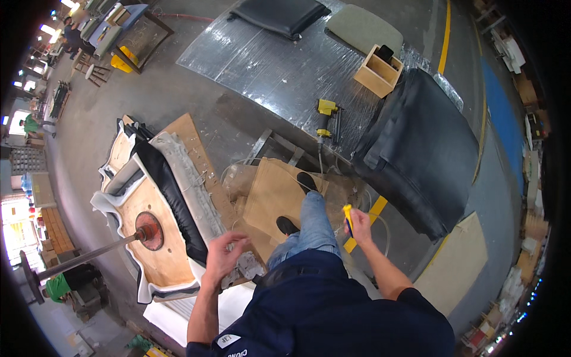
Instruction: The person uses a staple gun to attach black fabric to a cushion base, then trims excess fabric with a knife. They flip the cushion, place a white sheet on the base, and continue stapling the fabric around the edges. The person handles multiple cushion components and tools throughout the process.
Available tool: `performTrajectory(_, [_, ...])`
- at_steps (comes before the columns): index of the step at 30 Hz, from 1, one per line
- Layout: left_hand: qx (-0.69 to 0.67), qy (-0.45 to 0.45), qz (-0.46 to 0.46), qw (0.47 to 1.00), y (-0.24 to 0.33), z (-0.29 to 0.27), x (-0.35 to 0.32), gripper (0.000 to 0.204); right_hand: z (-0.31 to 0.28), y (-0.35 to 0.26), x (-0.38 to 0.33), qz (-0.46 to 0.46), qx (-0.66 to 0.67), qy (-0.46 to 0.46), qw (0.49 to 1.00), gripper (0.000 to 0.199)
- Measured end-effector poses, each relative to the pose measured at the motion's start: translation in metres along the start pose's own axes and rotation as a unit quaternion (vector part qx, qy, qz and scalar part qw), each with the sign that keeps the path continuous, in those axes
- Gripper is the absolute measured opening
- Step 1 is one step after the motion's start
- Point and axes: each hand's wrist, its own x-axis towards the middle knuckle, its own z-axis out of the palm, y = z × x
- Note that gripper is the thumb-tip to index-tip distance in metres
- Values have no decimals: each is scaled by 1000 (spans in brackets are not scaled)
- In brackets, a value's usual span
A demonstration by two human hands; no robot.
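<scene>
My right hand (359,227) is closed around a yellow-and-dark hand tool (348,219), slim and held upright; its exact kind is too small to tell. Loosely bent and apart, the fingers of my left hand (223,256) hold nothing that I can see. That hand is beside the near corner of an upholstered panel (172,253) with a bare plywood back, white padding and black covering round its edge. A red round disc (148,231) on a metal rod (89,262) presses against the plywood. Grey padded material (187,172) lies along the panel's right side.
A plastic-covered table (267,71) ahead bears a yellow-black staple gun (325,116) with a hose, a wooden box (378,72) and dark cushions (279,15). Black covering (422,154) drapes over its right end. Cardboard (276,193) lies by my feet. People work far left.
</scene>
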Motion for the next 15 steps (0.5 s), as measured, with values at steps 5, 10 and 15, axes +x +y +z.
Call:
performTrajectory(5, [99, 4, 9, 995, 12, 69, 48, 17, 33, -3, 135, 0, 83, 183, 980, 20])
performTrajectory(10, [141, 82, -35, 986, 27, 118, 68, 18, 18, 2, 303, 16, 0, 268, 963, 19])
performTrajectory(15, [179, 230, -92, 952, 54, 105, 40, 19, -19, -22, 397, 142, -429, 310, 836, 60])
